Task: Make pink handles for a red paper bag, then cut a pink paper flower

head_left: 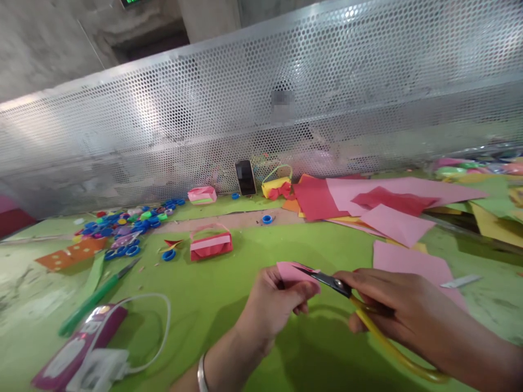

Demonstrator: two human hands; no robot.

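In the head view my left hand pinches a small piece of pink paper between thumb and fingers, above the green table. My right hand grips a pair of scissors with yellow handles and dark blades. The blades point left and lie at the upper edge of the pink paper. A red paper handbag with a pink band and a handle stands on the table, beyond my left hand and to its left. To the right, a larger pink sheet lies partly behind my right hand.
Colored paper sheets lie back right. A yellow paper handbag, a phone and a pink paper box stand before a perforated metal panel. Blue caps, a green-handled tool and a corded purple device occupy the left.
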